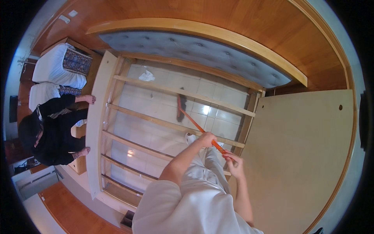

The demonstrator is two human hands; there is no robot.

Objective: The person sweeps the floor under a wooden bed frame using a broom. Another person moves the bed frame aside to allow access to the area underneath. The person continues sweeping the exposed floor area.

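Note:
A broom with an orange handle [193,123] reaches from my hands down between the wooden slats of a bed frame. Its dark-bristled head [182,105] is against the tiled floor inside the frame. My left hand [208,139] is wrapped round the handle lower down, nearer the head. Around the handle's upper end my right hand [234,161] is closed. A crumpled white piece [147,76], like paper or plastic, lies on the tiles near the headboard, apart from the bristles.
Slats [142,120] cross the frame around my legs. A tufted grey-blue headboard [187,50] runs along the far side. A large pale board [300,148] stands at right. At left, another person [50,128] in black grips a second upright board [97,124]. White-covered furniture [54,70] is beyond.

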